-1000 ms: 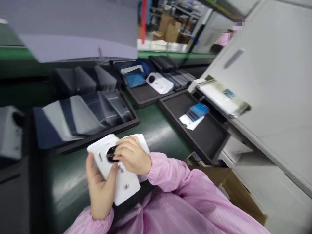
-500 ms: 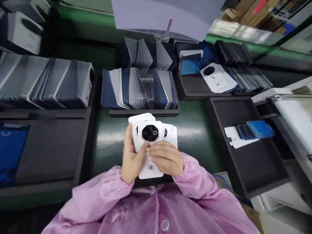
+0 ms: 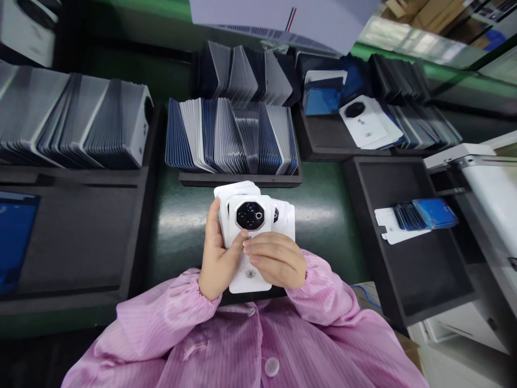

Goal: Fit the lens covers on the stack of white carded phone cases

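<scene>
A fanned bunch of white phone-shaped cards (image 3: 238,189) is in front of my body. The front white card (image 3: 250,283) bears a black octagonal camera print and a small round mark lower down. My left hand (image 3: 218,258) is closed around the bunch from the left, its thumb pressing on the front card. My right hand (image 3: 277,260) lies across that card from the right, fingers bent together near the left thumb, at its middle. Whatever sits under the right fingertips is hidden. More white cards (image 3: 287,218) stick out behind on the right.
Beyond my hands stands a rack of upright blue and grey cards (image 3: 232,137). Similar cards (image 3: 92,121) fill a holder at left, above a black tray (image 3: 81,237). At right, another black tray (image 3: 428,280) holds a blue stack (image 3: 434,214). A white sheet hangs overhead (image 3: 278,16).
The camera view has shifted slightly, so the racks and trays sit a little differently in the frame. Both hands keep nearly the same hold on the cards.
</scene>
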Available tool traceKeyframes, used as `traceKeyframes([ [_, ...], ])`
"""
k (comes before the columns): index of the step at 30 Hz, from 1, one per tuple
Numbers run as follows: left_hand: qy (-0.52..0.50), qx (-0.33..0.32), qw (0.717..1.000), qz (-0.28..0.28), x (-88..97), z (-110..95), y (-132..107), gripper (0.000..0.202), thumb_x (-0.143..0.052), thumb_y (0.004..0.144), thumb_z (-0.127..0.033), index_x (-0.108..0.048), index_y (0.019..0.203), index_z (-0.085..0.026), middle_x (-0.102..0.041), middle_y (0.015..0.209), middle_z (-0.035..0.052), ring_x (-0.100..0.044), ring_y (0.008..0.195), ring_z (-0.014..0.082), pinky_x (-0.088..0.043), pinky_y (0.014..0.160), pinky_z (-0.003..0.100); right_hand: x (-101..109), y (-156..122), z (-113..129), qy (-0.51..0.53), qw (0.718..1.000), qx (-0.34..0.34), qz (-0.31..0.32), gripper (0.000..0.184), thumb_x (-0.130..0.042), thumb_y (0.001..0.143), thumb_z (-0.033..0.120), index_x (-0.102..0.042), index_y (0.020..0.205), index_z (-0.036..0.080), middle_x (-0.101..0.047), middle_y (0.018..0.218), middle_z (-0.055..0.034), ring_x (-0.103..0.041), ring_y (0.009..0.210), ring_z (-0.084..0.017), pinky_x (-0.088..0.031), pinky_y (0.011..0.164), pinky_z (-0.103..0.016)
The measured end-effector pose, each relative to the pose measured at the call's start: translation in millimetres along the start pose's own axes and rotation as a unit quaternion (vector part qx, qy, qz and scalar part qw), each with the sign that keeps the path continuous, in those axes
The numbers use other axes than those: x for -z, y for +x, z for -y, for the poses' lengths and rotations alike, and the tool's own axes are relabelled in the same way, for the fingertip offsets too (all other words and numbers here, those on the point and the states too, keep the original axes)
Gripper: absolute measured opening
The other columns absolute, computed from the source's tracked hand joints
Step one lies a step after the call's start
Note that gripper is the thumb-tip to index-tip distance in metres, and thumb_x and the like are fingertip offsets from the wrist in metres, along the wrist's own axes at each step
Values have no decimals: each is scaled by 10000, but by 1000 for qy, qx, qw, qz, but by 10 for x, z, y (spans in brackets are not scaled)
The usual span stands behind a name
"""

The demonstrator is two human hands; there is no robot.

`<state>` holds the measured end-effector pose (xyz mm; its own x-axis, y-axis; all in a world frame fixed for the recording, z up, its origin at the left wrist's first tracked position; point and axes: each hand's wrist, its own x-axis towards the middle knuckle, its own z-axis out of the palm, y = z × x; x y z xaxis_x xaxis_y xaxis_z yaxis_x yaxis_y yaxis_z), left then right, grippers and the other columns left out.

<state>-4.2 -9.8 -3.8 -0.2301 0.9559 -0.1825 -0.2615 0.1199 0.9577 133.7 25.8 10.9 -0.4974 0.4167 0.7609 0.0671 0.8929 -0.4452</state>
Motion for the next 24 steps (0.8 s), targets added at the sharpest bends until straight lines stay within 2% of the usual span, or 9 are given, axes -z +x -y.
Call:
traceKeyframes([
  [13,16,-40,999,-1,14,47,-24,785,-667,820,-289,-229,1470,-342,-425,1464,88,-451,1329,298,-332,1120,521,16,19,7,-9,1000,18,-9,221,-563,859,63,-597,1072,113,-719,910,-113,-685,1007,-214,-627,797,-333],
  [19,16,-50,999,-2,31,57,-31,796,-668,817,-285,-222,1476,-331,-457,1434,97,-488,1293,298,-355,1102,522,-6,-39,-15,-21,1000,16,-10,249,-551,863,73,-597,1097,147,-711,935,-93,-682,1011,-207,-625,816,-342],
  [22,17,-51,999,-6,27,47,-37,772,-663,822,-275,-243,1467,-337,-491,1402,89,-516,1266,281,-373,1094,504,-26,-43,-9,-53,998,8,-26,321,-546,854,63,-582,1140,204,-694,938,-52,-683,973,-182,-619,817,-345],
  [24,13,-46,999,-10,16,36,-40,757,-660,826,-271,-254,1460,-348,-495,1401,79,-511,1274,270,-381,1095,486,-16,-26,0,-108,992,-37,-56,443,-600,824,87,-531,1234,238,-668,1024,-57,-651,1039,-198,-594,872,-392],
])
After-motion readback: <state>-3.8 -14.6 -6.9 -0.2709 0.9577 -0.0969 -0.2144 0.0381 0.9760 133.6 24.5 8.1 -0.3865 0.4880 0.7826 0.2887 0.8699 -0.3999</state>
